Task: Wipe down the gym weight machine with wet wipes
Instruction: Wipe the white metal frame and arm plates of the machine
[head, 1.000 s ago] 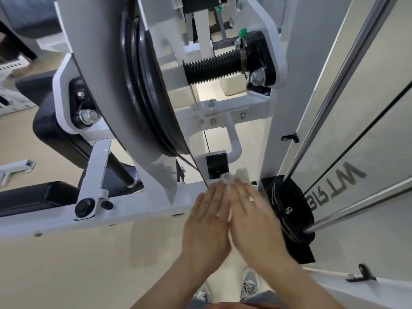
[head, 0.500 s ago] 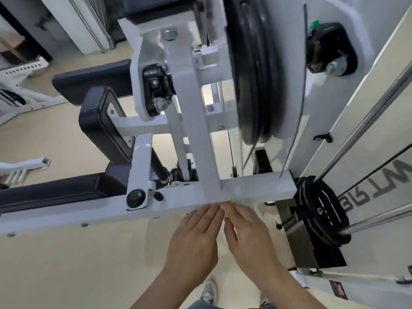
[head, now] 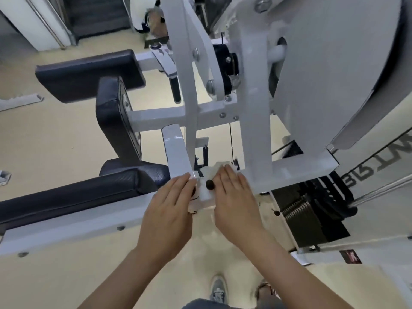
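Note:
A white weight machine frame (head: 256, 134) fills the view, with a horizontal beam (head: 66, 228) running left to right below it. My right hand (head: 236, 197) lies flat with straight fingers on a white wet wipe (head: 217, 167), pressing it onto the beam beside a small black knob (head: 209, 185). My left hand (head: 169, 210) lies flat on the beam just left of the knob, fingertips at the foot of a slanted white bracket (head: 176, 150). Most of the wipe is hidden under my right fingers.
Black pads (head: 89, 74) and a black seat cushion (head: 73, 195) sit to the left. A black weight stack with a spring (head: 312, 210) stands right of my hands. A large grey cam plate (head: 334, 70) hangs at the upper right. Tan floor lies below, with my shoes (head: 218, 291) on it.
The view has swung left along the machine. Both hands have slid left along the beam with the wipe and moved apart, now lying either side of the black knob.

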`<state>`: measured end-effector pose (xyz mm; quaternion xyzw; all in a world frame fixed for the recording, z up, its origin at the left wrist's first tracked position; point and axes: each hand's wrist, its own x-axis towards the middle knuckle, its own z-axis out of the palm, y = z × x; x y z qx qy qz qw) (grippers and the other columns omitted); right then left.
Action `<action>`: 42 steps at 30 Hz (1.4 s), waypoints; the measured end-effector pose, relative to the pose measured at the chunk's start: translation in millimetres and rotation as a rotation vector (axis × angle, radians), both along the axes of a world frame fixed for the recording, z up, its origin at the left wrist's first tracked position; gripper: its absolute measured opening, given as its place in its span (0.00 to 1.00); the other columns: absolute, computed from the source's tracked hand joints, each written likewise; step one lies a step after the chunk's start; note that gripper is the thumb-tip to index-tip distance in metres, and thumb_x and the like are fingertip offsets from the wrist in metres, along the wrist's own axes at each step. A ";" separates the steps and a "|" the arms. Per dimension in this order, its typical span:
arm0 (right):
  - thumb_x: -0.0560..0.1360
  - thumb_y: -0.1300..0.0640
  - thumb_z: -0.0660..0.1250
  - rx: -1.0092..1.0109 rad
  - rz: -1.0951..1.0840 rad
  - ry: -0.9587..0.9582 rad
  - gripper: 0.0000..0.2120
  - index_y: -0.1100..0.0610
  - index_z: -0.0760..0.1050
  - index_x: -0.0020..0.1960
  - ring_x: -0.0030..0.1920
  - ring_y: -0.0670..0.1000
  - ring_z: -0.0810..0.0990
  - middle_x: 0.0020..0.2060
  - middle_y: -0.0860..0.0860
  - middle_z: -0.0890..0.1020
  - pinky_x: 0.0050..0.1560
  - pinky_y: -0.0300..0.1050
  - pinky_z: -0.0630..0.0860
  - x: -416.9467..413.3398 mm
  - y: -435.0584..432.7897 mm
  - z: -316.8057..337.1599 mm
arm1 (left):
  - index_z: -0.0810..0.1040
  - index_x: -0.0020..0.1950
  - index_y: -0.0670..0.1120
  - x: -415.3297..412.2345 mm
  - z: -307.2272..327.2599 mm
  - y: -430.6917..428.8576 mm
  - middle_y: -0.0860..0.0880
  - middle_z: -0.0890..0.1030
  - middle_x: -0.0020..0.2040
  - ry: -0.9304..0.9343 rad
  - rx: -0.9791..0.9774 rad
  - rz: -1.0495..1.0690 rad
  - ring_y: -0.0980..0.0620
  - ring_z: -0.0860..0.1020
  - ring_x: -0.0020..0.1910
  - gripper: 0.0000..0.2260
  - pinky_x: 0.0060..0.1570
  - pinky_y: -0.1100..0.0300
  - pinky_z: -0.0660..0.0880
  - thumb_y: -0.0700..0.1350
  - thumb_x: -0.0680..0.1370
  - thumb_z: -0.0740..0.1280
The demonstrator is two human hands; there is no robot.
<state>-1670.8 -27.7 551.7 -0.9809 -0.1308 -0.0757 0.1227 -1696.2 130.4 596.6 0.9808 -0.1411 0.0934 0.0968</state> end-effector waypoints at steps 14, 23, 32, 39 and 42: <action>0.73 0.63 0.62 0.068 0.076 -0.225 0.19 0.55 0.78 0.62 0.63 0.52 0.74 0.59 0.48 0.80 0.52 0.46 0.68 -41.7 11.6 -9.5 | 0.72 0.69 0.42 -24.2 -7.7 18.6 0.43 0.72 0.68 0.028 -0.269 -0.001 0.43 0.71 0.63 0.30 0.64 0.56 0.68 0.32 0.67 0.57; 0.72 0.59 0.64 -0.025 -0.165 -0.209 0.17 0.56 0.78 0.60 0.48 0.53 0.69 0.59 0.50 0.81 0.42 0.49 0.69 -9.3 -13.5 -5.2 | 0.70 0.72 0.41 3.8 -3.2 -35.5 0.42 0.70 0.72 -0.017 0.047 -0.220 0.43 0.69 0.71 0.26 0.72 0.42 0.59 0.39 0.74 0.52; 0.68 0.63 0.72 0.050 -0.049 -0.143 0.28 0.53 0.75 0.67 0.44 0.50 0.81 0.66 0.46 0.78 0.43 0.42 0.79 -14.5 -68.7 -9.3 | 0.70 0.72 0.37 28.5 -22.5 -50.9 0.39 0.66 0.75 -0.047 0.274 -0.373 0.41 0.62 0.75 0.26 0.74 0.39 0.51 0.42 0.75 0.50; 0.76 0.61 0.54 0.360 -0.363 -0.150 0.23 0.62 0.72 0.69 0.60 0.55 0.78 0.69 0.56 0.73 0.63 0.37 0.68 -24.6 -75.9 -21.7 | 0.73 0.70 0.38 22.9 -27.1 -67.4 0.39 0.69 0.73 -0.097 0.211 -0.528 0.40 0.66 0.73 0.26 0.72 0.40 0.55 0.40 0.77 0.45; 0.74 0.65 0.62 0.202 -0.292 -0.088 0.23 0.60 0.68 0.69 0.41 0.57 0.82 0.75 0.56 0.65 0.39 0.48 0.78 -26.4 -79.0 -33.1 | 0.74 0.69 0.39 21.7 -28.4 -80.1 0.41 0.71 0.71 -0.070 0.152 -0.607 0.42 0.69 0.71 0.27 0.70 0.46 0.61 0.38 0.75 0.46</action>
